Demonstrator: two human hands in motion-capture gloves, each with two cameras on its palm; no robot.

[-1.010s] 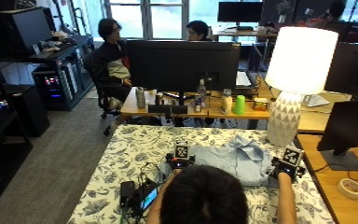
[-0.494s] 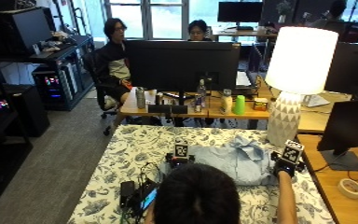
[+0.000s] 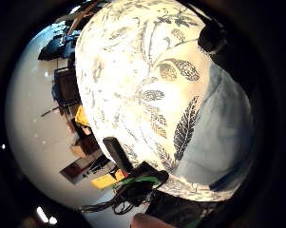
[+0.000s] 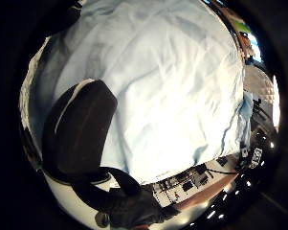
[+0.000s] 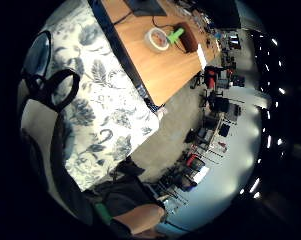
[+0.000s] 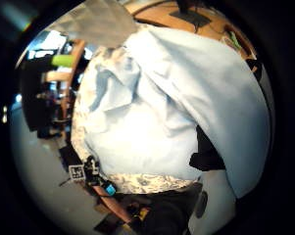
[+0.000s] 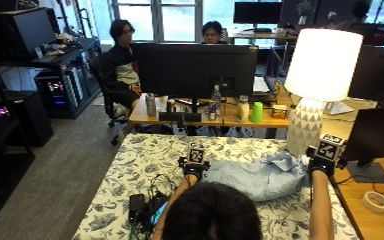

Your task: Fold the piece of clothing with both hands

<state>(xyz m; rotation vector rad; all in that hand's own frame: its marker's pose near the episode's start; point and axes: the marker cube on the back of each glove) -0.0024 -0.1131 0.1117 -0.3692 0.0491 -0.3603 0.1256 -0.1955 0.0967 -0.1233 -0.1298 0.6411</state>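
So from my seat here I'm looking down over the person's head at a light blue shirt (image 7: 262,177) lying bunched up on the flowery tablecloth (image 7: 145,160). It sits right between the two gloved hands. The left hand (image 7: 193,169) is down at the shirt's near-left edge, the right hand (image 7: 320,164) is up at its far-right edge, just in front of the lamp (image 7: 318,90).

The left palm camera is filled with blue cloth (image 4: 172,86), and a black gloved thumb (image 4: 81,134) is lying on it, so that hand is touching the fabric. Can't honestly tell if the fingers are curled round it or just flat on it.

Right palm view shows a fold of the shirt (image 6: 210,93) lifted close to the palm, with a bit of black glove (image 6: 206,152) tucked against the cloth edge. Looks like it's pinching that fold.

Just beside the left hand there's a tangle of black cables and a phone (image 7: 147,205) on the cloth. Beyond the right hand, on the wooden desk, sits a roll of tape (image 7: 377,200).
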